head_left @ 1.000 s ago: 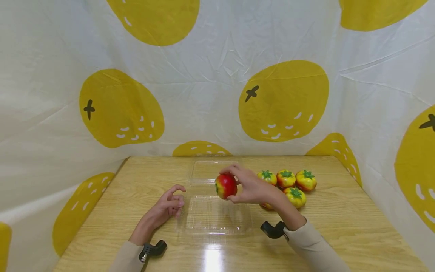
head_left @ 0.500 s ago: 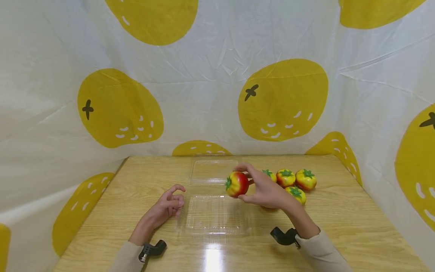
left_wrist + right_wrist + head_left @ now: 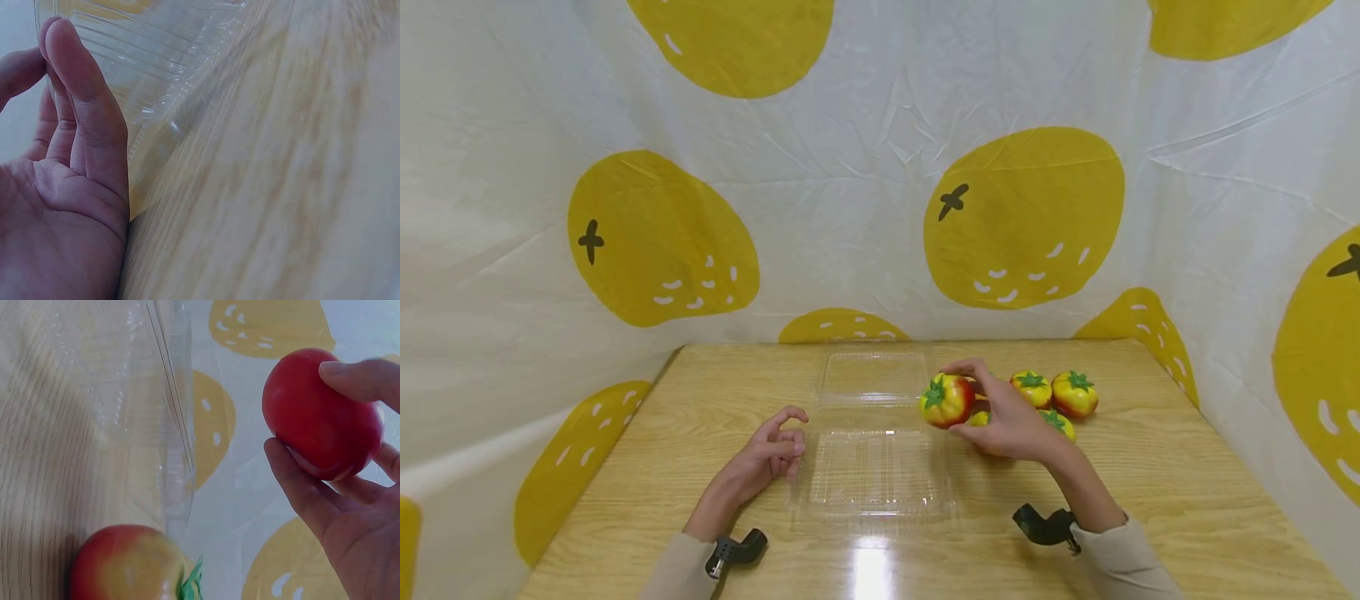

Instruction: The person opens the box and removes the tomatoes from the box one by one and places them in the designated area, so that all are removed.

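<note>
My right hand (image 3: 1011, 421) grips a red-and-yellow artificial tomato (image 3: 945, 402) between thumb and fingers, above the table and just right of the clear plastic clamshell box. The green leafy top of the tomato faces left; in the right wrist view its smooth red underside (image 3: 322, 415) shows. Loosely bent, my left hand (image 3: 767, 454) lies at the left side of the box tray (image 3: 880, 471). Its fingertips (image 3: 65, 37) are close to the clear wall; whether they touch it I cannot tell. The box lid (image 3: 876, 377) lies opened toward the back.
Several similar tomatoes (image 3: 1075, 395) stand grouped at the right, partly hidden by my right hand. One tomato (image 3: 128, 565) sits low in the right wrist view. A fruit-print curtain (image 3: 842, 208) hangs behind the wooden table (image 3: 730, 383).
My right hand has drawn back rightward from over the box toward the group, and the tomato in it has turned so its green top shows. The left hand has stayed put.
</note>
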{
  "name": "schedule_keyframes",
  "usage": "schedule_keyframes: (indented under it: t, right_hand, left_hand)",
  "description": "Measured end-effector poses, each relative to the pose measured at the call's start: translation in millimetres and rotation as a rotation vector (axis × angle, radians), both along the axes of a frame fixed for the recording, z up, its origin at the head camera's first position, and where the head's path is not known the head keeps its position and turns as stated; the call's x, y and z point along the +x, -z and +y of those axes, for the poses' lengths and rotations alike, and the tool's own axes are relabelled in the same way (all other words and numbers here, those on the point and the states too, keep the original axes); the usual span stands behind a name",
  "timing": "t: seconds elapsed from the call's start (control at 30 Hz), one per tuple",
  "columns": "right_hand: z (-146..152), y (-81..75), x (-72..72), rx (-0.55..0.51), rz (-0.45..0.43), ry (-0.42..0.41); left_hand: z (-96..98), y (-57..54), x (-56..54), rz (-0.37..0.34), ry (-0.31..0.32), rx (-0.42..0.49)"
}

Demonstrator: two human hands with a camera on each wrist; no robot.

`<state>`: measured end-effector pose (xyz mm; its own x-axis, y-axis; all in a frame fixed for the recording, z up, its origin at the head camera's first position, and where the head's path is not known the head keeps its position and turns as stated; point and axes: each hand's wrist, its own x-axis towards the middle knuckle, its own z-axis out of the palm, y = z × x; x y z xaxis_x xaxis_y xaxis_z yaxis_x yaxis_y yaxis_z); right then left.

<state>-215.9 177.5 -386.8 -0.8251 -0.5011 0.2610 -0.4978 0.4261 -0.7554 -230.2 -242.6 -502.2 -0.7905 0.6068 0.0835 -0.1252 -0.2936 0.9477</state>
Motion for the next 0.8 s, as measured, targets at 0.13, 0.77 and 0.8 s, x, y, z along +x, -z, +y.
schedule_keyframes:
  t: [0.13,0.77,0.8]
  right_hand:
    - [8,3.4,-1.5,-0.035,-0.052,0.009]
    - [33,12.3,-6.9,-0.036,-0.076,0.035]
    - [34,12.1,-7.3,-0.035,-0.074,0.038]
  left_hand:
    - [0.1,0.4,-0.4,0.001,0.0,0.002]
    - [-0.1,-0.1,-0.3,0.002,-0.007,-0.019]
    - [-0.2,0.1,-0.5,0.004,-0.005,-0.018]
